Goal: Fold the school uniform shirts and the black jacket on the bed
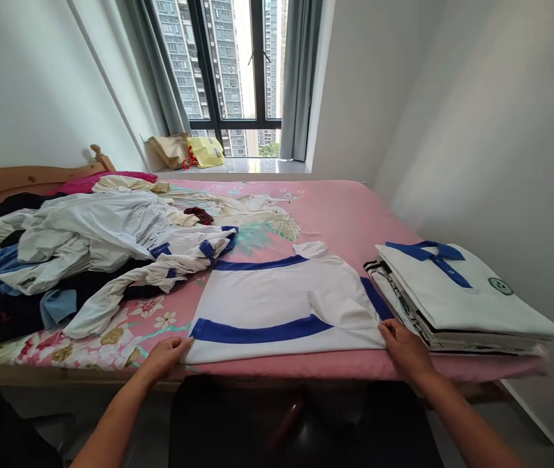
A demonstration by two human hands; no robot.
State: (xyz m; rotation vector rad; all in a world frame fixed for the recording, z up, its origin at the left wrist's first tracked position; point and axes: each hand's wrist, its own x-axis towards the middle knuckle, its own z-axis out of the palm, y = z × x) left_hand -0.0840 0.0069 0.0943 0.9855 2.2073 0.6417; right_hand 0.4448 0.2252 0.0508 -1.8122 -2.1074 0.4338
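In the head view, has a white shirt (pixel 257 296) with blue bands spread flat on the pink bed (pixel 345 201), along its near edge and between two lots of clothes. Pinches the near left corner with the left hand (pixel 167 357), with thumb and fingers brought together on the cloth. Pinches the near right corner likewise with the right hand (pixel 406 344), just beside a folded stack (pixel 452 325). Shows one blue band running along the near side, another along the far side, and a darker blue part at the right end, next to the stack. Has a white sleeve lying loosely across the right part of the shirt. Carries on top of the stack a white polo (pixel 476 292) with a blue collar and a round green badge. Holds on the left of the bed a loose pile (pixel 101 227), mostly white, with black and blue pieces, near the wooden headboard (pixel 28 179). Beyond, on the sill (pixel 257 166) below the window (pixel 231 65), has a brown bag (pixel 167 151) touching a yellow bag (pixel 206 151).
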